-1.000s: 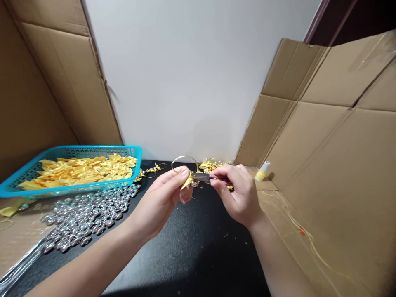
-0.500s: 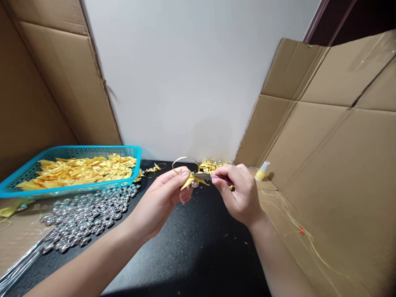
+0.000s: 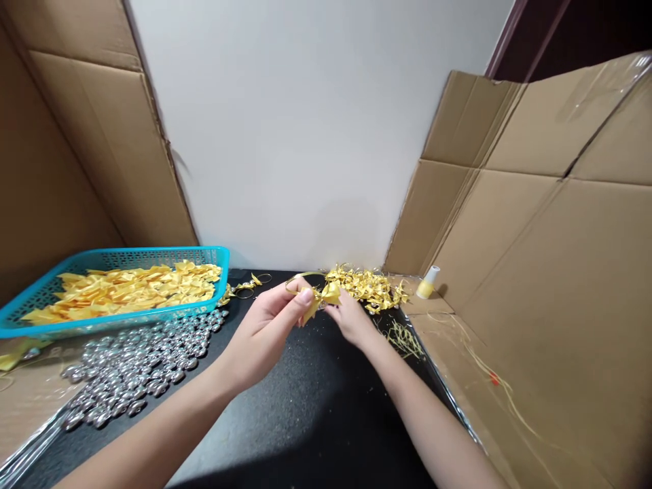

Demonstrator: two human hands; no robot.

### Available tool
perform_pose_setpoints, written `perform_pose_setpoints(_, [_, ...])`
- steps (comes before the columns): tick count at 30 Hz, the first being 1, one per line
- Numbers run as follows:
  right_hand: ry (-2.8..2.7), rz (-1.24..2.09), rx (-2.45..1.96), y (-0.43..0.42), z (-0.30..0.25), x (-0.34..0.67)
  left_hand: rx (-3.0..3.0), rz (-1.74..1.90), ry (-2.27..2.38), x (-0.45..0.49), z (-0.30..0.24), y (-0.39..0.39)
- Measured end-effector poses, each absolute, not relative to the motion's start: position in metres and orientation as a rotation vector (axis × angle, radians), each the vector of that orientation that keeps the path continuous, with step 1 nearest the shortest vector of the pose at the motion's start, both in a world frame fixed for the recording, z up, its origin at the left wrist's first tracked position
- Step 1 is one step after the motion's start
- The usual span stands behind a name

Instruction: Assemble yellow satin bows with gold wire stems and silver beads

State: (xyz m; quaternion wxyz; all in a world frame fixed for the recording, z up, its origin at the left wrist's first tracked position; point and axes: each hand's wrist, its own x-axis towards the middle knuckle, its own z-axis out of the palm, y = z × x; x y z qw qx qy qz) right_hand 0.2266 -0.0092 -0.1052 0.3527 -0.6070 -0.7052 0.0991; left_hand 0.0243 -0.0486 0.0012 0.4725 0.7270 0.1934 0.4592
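Yellow bow pinched in the left hand above a black desk

The left hand (image 3: 267, 322) is closed on a yellow bow (image 3: 331, 293), thumb on top and fingers beneath, with a thin gold hoop (image 3: 312, 274) arching up behind the thumb. The bow is held in the air over the far middle part of the black desk (image 3: 310, 421). The right hand (image 3: 352, 320) is just beside the bow, its fingertips partly hidden behind it; whether they grasp anything I cannot tell.

Behind the right hand, close to the pale wall (image 3: 305, 136), lies a heap of yellow bows (image 3: 367, 286), with thin hoops showing at its top. Nearer, beside the right forearm, is a loose tangle of thread scraps (image 3: 406, 339). A white and yellow spool (image 3: 428, 282) stands to the right of the heap, on cardboard, and loose strands of pale thread trail forward from near it, with a small red bit (image 3: 494, 378) among them.

On the left sits a blue basket (image 3: 106, 326), its bottom covered with yellow ribbon pieces (image 3: 132, 292). Silver beads (image 3: 147, 363) are spread in front of it, some up against its near side. By the basket's right end lie a few more bows with hoops. Cardboard panels (image 3: 550, 258) rise on both sides.
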Motion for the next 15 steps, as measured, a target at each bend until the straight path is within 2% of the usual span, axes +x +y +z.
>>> perform_pose_setpoints(5, [-1.861,0.323,-1.597,-0.004,-0.146,0.209,1.969,1.142,0.470,0.021,0.001,-0.049])
perform_pose_setpoints(10, [-1.876,0.309,-1.746,-0.011,-0.152,0.206,2.090,1.151,0.509,0.021,0.002,-0.053])
perform_pose_setpoints(15, [-1.738,0.317,-1.630,-0.007,-0.139,0.213,2.223,1.191,0.560,0.023,0.004,-0.055])
